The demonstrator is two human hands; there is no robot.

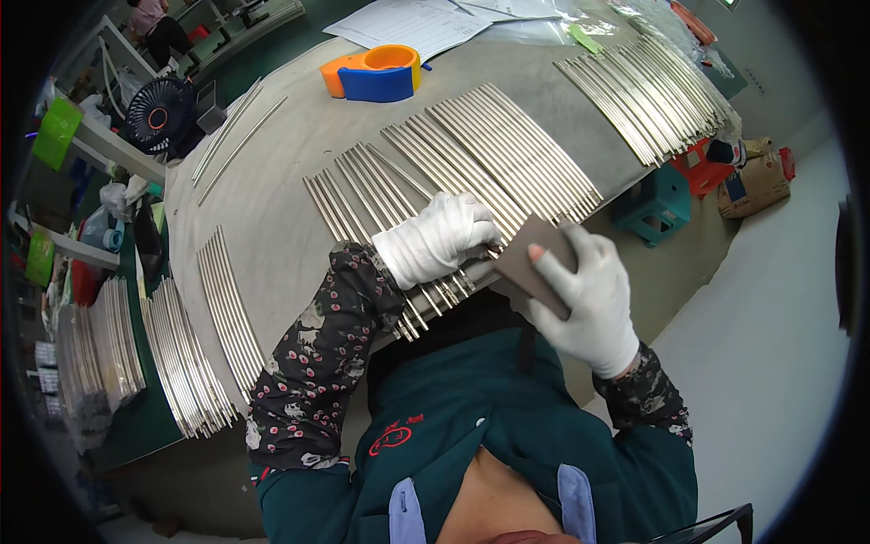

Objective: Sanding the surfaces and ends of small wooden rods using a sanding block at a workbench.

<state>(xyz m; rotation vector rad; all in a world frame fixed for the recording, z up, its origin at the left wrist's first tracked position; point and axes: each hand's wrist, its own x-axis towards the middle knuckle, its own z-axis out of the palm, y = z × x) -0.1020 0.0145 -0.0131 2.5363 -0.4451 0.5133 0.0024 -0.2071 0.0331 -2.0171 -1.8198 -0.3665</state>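
Note:
My right hand [594,295], in a white glove with a bare thumb tip, grips a flat brown-grey sanding pad [535,267]. The pad lies against the near ends of a row of slim silvery metal rods [507,150] at the table's front edge. Beside it my left hand [439,240], also white-gloved, is closed over the rods, its fingertips close to the pad. The fingers appear curled round a rod end, partly hidden by the glove. More rods [349,195] spread out to the left of this hand, some of them crossing at a slant.
Other rod bundles lie at the right [643,100] and left [231,299] of the grey table [272,208]. An orange and blue tape dispenser [376,74] stands behind, near papers [412,27]. A small fan [160,115] is at the far left. A teal stool [654,207] stands right.

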